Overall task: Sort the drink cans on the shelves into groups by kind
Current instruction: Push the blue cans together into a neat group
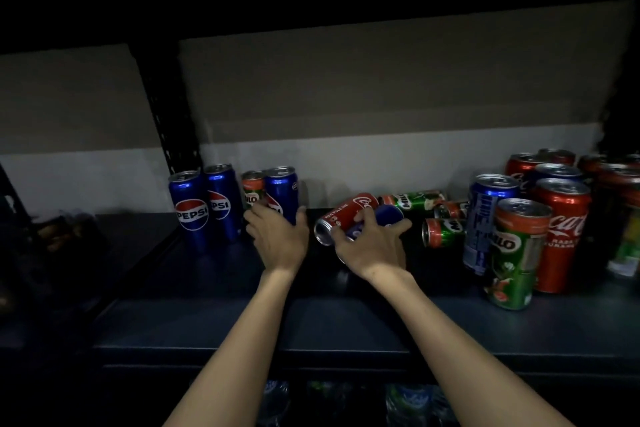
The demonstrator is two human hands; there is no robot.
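Lying on its side on the dark shelf, a red Coca-Cola can points its silver top toward the near left and its base toward the back right, so its long axis runs slantwise across the shelf. The right hand is on it, fingers curled over its lower flank and over a blue can tucked just behind; whether it truly grips one or both I cannot tell for sure, but the fingers are wrapped round them, not spread. The left hand is beside the can's top end, though it is busy elsewhere: its fingers reach round the foot of an upright Pepsi can, with a Milo can just behind that.

To my eye the red can belongs with the standing Coca-Cola cans at the right, so the right hand is the nearer one for the job, and the can will need tipping upright as it goes.

Further left, two more Pepsi cans stand together. Behind the right hand several green Milo cans lie toppled, and a tall Milo can stands at the front right.
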